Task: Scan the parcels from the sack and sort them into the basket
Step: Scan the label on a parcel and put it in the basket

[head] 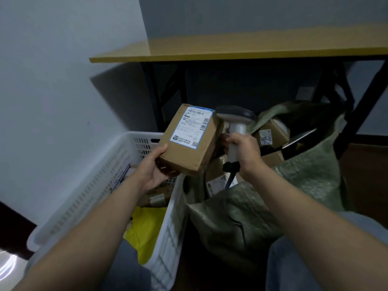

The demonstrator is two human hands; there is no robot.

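Parcel (190,141): brown cardboard box, labelled face up, held tilted in the air over the right rim of the basket (117,164).
Left hand (156,169): grips the box's lower corner, thumb on top.
Right hand (243,152): curled round the handle of the grey scanner (236,122), whose head is just beside the box's upper right edge.
Basket: white, slatted; holds a yellow bag (144,227) and what seem to be more boxes.
Sack (304,175): green, open, touching the basket's right wall, cartons (270,133) inside.

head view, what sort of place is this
Probably a small parcel-sorting room: a green woven sack holds labelled cardboard parcels, a white plastic basket stands beside it, and the right hand grips a barcode scanner.
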